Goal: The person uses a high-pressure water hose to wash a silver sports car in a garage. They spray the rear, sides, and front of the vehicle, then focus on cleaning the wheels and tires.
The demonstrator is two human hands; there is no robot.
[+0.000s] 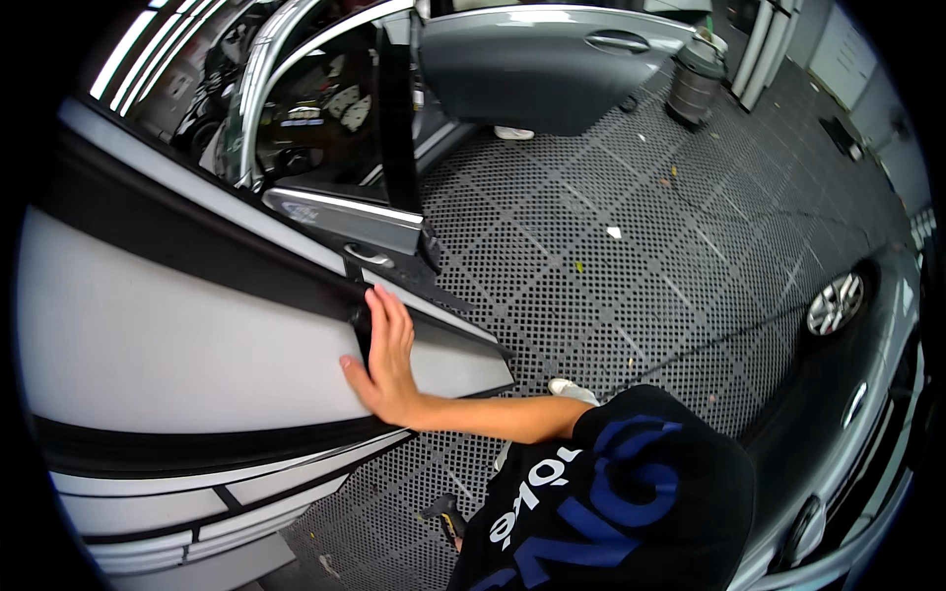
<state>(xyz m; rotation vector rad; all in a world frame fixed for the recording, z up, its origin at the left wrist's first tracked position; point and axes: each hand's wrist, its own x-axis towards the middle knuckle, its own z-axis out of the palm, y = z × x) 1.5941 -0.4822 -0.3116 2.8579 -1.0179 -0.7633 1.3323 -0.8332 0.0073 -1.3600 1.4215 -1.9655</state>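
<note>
the left hand (pixel 384 360) lies flat and open against the grey car door (pixel 197 335), fingers together and pointing up toward the black trim strip (pixel 197 231) that runs along the door's upper edge, thumb spread out to the left; it grips nothing, only presses on the panel near the door's rear edge. the bare forearm runs from the hand toward the lower right into a black shirt (pixel 611 492) with blue and white lettering. the right hand is not in view, so its state cannot be told. the grey door fills the left half of the view, close to the camera, with another black band and pale stripes along its lower part. beyond it stands a second car with its door open (pixel 552 64), showing a dark interior. the floor (pixel 641 246) is dark perforated grating, scattered with a few small scraps. a grey round canister (pixel 696 79) stands on the floor near the open door at the top. at the right edge sits another car, its wheel (pixel 836 303) visible. a pale shoe (pixel 574 390) shows just above the shirt.
</note>
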